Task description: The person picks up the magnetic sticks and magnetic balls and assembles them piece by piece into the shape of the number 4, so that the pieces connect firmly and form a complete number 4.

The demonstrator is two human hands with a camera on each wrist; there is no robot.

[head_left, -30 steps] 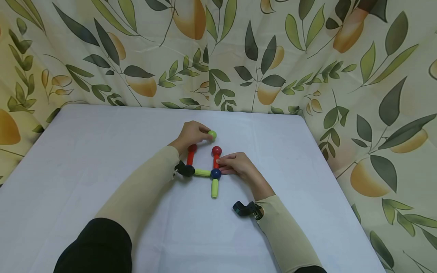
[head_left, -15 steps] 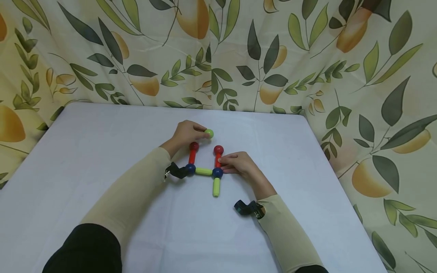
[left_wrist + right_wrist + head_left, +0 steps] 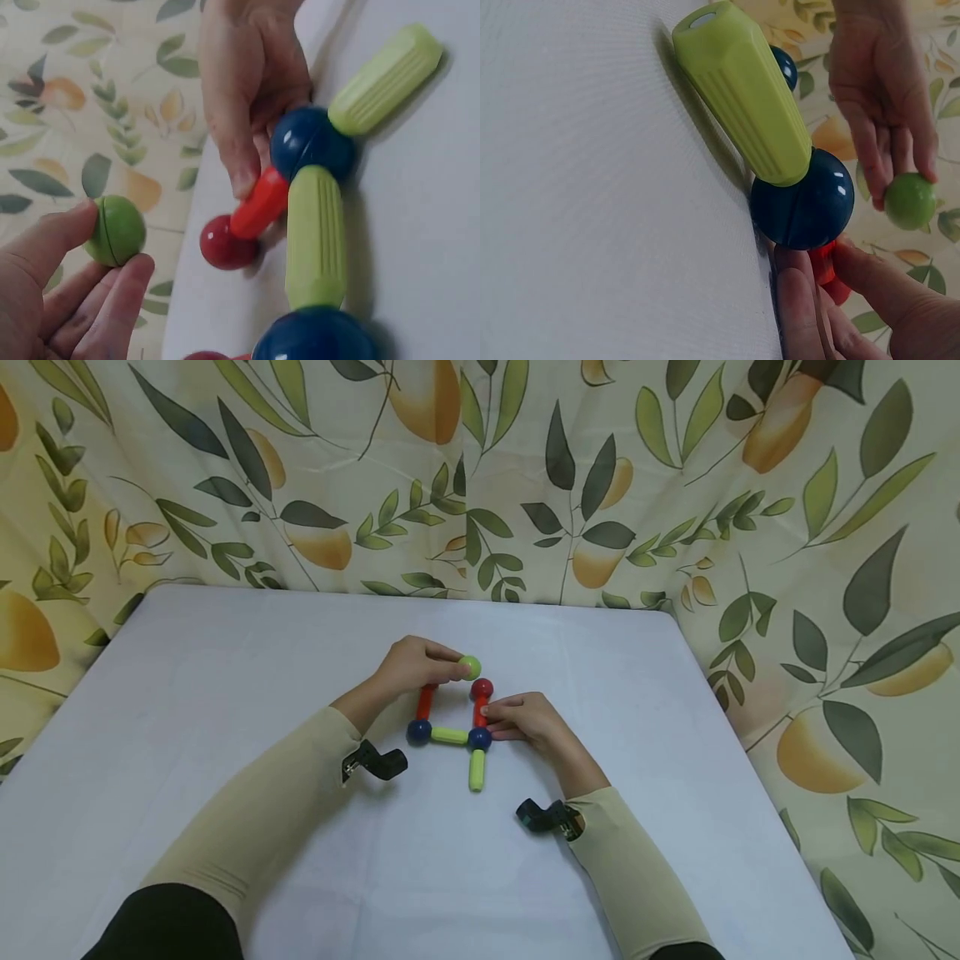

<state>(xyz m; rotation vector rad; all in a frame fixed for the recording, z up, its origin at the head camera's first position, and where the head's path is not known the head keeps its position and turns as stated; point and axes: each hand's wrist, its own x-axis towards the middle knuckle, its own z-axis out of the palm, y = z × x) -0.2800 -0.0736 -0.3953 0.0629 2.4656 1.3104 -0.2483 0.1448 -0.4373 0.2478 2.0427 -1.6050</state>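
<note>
My left hand [image 3: 414, 665] pinches a green ball [image 3: 118, 230] between thumb and fingertips, just beyond the far ends of a ball-and-rod toy frame. The ball appears close to the red ball [image 3: 482, 689] on the right; in the left wrist view the two are apart. My right hand [image 3: 528, 720] grips the right red rod [image 3: 259, 203] between that red ball and a blue ball [image 3: 804, 199]. A yellow-green rod [image 3: 316, 238] joins this blue ball to a second blue ball [image 3: 418, 732]. From there the left red rod [image 3: 425, 702] runs away from me, its far end partly hidden behind my left hand.
Another yellow-green rod [image 3: 476, 771] sticks out toward me from the right blue ball, its near end free. The frame lies on a white-covered table [image 3: 300, 635]. A leaf-patterned cloth [image 3: 480, 485] hangs behind it. Black wrist cameras [image 3: 375, 761] sit on both sleeves.
My left hand first shifted slightly left, then came right and nearer with the green ball, toward the right red ball. My right hand keeps its grip on the red rod, nearly still.
</note>
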